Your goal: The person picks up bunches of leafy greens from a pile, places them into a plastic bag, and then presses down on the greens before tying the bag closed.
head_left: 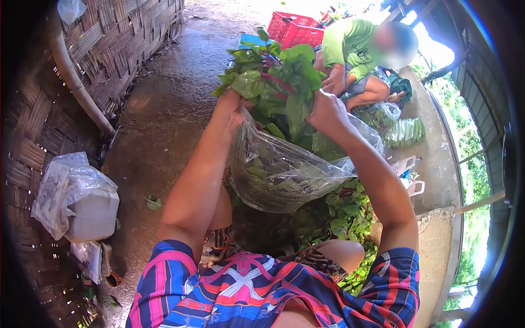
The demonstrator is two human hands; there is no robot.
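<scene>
A large clear plastic bag (279, 186) hangs in front of me, with leafy greens (290, 82) on reddish stems standing out of its mouth. At the left side of the mouth, my left hand (233, 107) is closed on the bag's edge, right against the leaves. My right hand (330, 113) grips the opposite side, with its fingers partly hidden by leaves. More greens show through the film inside. Below the bag, a heap of loose greens (350, 213) lies beside my knee.
A person in a green shirt (350, 46) crouches ahead on the right, near packed bags of greens (404, 133). Behind stands a red crate (295, 30). On the left, a plastic-draped white jug (94, 210) stands by the woven wall (33, 120). The floor (158, 109) looks wet.
</scene>
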